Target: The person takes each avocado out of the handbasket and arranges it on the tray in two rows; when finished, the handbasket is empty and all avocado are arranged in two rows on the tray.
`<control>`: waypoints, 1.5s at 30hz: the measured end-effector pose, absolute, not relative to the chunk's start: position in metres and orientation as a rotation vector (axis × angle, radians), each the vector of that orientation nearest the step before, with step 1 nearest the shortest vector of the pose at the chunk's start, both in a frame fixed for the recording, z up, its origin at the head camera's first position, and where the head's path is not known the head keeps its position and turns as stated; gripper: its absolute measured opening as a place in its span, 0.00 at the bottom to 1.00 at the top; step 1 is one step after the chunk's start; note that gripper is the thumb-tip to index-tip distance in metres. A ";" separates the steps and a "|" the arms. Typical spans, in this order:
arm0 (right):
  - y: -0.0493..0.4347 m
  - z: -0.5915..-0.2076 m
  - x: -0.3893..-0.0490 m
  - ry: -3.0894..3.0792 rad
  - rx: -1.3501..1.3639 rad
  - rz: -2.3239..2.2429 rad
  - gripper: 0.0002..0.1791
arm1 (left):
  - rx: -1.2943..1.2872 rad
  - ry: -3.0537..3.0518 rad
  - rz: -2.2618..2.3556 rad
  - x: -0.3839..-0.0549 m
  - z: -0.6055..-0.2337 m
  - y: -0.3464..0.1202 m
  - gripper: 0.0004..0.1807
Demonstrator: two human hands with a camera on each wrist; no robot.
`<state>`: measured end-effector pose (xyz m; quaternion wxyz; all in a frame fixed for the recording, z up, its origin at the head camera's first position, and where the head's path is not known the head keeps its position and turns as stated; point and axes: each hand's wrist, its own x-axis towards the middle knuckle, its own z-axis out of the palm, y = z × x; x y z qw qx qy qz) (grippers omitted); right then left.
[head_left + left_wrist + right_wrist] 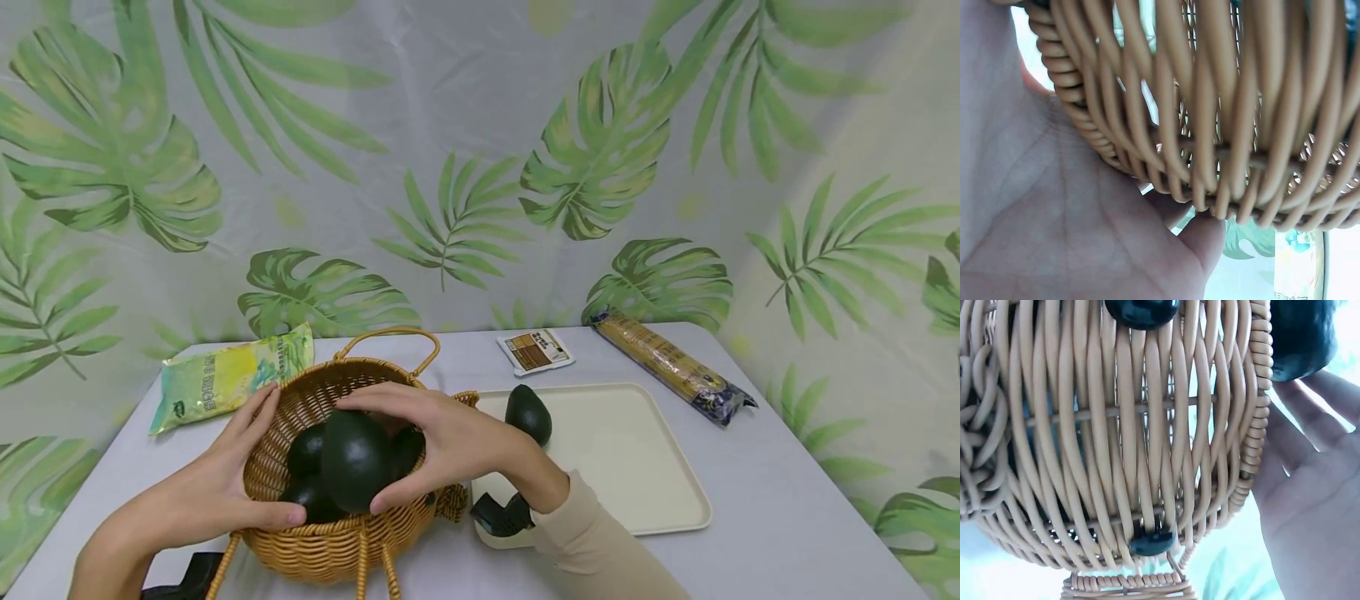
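A wicker basket (330, 552) with looped handles stands at the front left in the head view. My left hand (198, 492) holds its left rim, thumb over the front edge; the left wrist view has the palm against the woven wall. Over the basket's opening, my right hand (450, 433) grips a dark green avocado (356, 467) between thumb and fingers. Several more avocados (306, 450) lie inside, partly hidden behind the held one. The right wrist view shows the held avocado (1302, 340) at the rim. Another avocado (528, 414) rests on the cream tray (622, 475).
Behind the basket's left side lies a yellow-green packet (225, 379). A small white-and-brown sachet (536, 351) sits behind the tray, and a long wrapped package (667, 362) lies at the back right. Leaf-patterned cloth (450, 125) hangs behind the white table (757, 517).
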<state>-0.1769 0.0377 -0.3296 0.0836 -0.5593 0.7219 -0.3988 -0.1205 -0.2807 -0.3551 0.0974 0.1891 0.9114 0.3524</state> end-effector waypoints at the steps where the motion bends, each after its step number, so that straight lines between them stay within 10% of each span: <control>1: 0.039 -0.330 -0.176 2.162 -1.680 -1.192 0.52 | 0.559 2.700 1.042 -0.120 -0.355 -0.281 0.70; 45: 0.108 -0.335 -0.159 2.256 -1.654 -1.371 0.57 | 0.561 2.685 1.045 -0.119 -0.353 -0.279 0.70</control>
